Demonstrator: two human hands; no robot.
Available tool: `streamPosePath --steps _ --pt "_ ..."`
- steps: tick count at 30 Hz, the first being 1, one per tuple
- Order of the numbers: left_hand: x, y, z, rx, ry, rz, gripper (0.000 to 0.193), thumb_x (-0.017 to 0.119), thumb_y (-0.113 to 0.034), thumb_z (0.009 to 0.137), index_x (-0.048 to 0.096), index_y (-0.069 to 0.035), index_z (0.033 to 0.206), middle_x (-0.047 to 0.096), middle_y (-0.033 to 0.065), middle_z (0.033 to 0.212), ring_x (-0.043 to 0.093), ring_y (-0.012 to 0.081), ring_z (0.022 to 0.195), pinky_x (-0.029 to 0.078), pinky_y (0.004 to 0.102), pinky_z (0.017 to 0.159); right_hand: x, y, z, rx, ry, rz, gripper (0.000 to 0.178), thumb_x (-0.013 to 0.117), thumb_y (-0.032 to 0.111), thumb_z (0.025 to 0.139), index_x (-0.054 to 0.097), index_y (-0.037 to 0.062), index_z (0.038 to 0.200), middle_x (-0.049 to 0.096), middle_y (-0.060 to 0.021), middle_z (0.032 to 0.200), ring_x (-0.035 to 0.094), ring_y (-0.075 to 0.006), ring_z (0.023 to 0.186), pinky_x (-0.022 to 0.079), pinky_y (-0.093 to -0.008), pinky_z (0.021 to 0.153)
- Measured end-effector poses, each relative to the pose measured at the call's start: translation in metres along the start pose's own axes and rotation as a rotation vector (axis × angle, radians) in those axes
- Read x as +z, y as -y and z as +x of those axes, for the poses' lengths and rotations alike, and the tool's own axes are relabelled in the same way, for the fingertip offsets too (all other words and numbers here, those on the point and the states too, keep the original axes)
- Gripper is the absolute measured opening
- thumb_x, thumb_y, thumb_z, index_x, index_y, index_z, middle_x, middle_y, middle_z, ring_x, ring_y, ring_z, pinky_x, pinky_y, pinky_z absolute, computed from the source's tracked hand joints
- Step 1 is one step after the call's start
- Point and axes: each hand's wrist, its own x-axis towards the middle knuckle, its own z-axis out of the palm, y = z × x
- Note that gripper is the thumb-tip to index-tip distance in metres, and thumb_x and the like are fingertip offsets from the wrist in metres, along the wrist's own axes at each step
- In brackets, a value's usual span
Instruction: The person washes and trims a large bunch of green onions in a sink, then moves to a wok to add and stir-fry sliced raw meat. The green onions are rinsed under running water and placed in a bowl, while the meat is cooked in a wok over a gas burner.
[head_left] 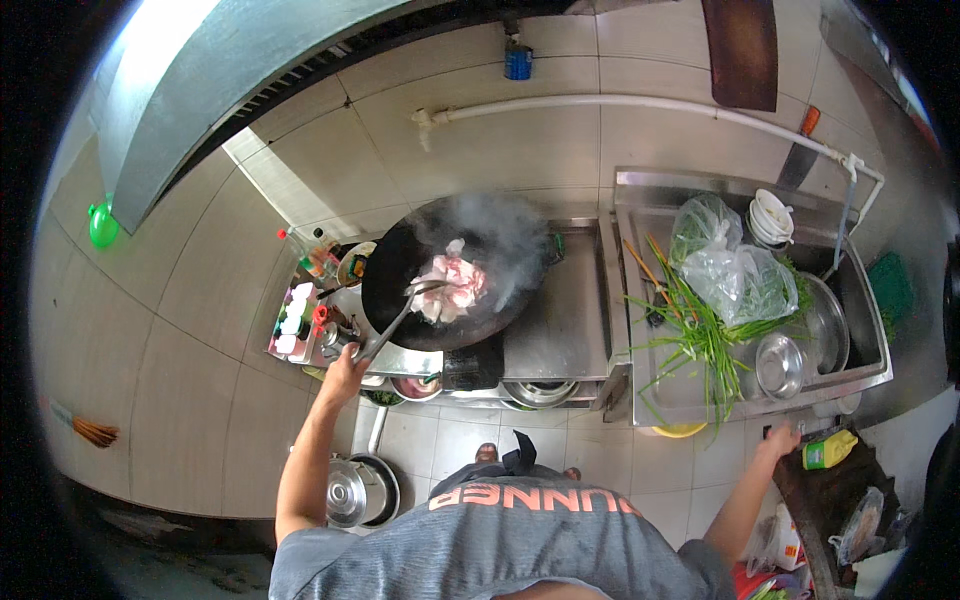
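Note:
My left hand (345, 372) is closed around the handle of a metal ladle (398, 322). The ladle's bowl rests among pale pink and white slices of raw meat (455, 285) in a big black wok (395, 240). Smoke or steam rises from the wok's right half. Out to the far right, my right hand (783, 438) hangs by the sink's front corner, beside a yellow bottle (830, 450). Its fingers look curled in; whether they hold anything small is too unclear to make out.
Seasoning containers (296, 315) and bottles (318, 258) stand left of the wok. Right of it, a steel sink counter (655, 390) bears long green onions (700, 345), plastic bags (740, 280), white bowls (770, 218) and a metal bowl (780, 366). A lidded pot (350, 492) stands low at left.

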Motion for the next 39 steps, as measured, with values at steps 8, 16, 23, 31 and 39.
streamPosePath --steps 8,16,23,31,39 --pt "-0.084 0.0 0.0 -0.039 0.124 0.495 0.043 0.057 -0.036 0.088 0.048 -0.01 0.12 0.066 0.0208 0.088 0.064 0.0394 0.084 0.049 0.0508 0.071 -0.016 0.021 -0.096 -0.355 0.264 0.083 0.046 0.052 0.002 0.088 0.045 0.0103 0.133 0.048 -0.0053 0.122 0.049 -0.0145 0.097 0.042 -0.0273 0.077" --pt "-0.033 0.067 0.077 0.44 -0.175 -0.161 0.032 0.058 -0.028 0.091 0.048 -0.008 0.114 0.064 0.0173 0.076 0.063 0.0325 0.063 0.048 0.0419 0.056 0.108 0.053 -0.371 -0.542 0.951 0.039 0.021 0.059 0.003 0.089 0.061 0.0059 0.109 0.06 0.0004 0.094 0.054 -0.0065 0.079 0.047 -0.0206 0.065" --pt "-0.015 0.041 0.106 -0.187 0.54 -0.942 0.026 0.048 -0.032 0.097 0.047 -0.011 0.113 0.047 0.0021 0.062 0.037 0.0096 0.037 0.027 0.0263 0.03 0.208 0.0 -0.556 -0.353 1.537 -0.277 0.016 0.061 0.006 0.089 0.063 0.005 0.104 0.063 -0.0018 0.083 0.057 -0.0077 0.068 0.049 -0.0224 0.06" --pt "-0.028 0.113 0.045 0.293 0.345 -0.276 0.04 0.051 -0.03 0.096 0.04 -0.004 0.125 0.052 0.0081 0.062 0.055 0.0157 0.057 0.043 0.0324 0.053 0.269 -0.022 -0.576 -0.549 1.605 -0.763 0.023 0.067 0.012 0.081 0.065 0.004 0.103 0.069 -0.0099 0.087 0.065 -0.0173 0.077 0.051 -0.0302 0.071" --pt "-0.038 0.062 0.009 -0.197 0.569 -0.921 0.031 0.048 -0.029 0.097 0.044 -0.01 0.121 0.044 -0.0002 0.055 0.038 0.0082 0.037 0.028 0.0254 0.031 0.341 -0.045 -0.577 -0.776 1.591 -0.924 0.031 0.071 0.019 0.078 0.066 0.0055 0.105 0.069 -0.0118 0.094 0.066 -0.0243 0.089 0.05 -0.0346 0.079"
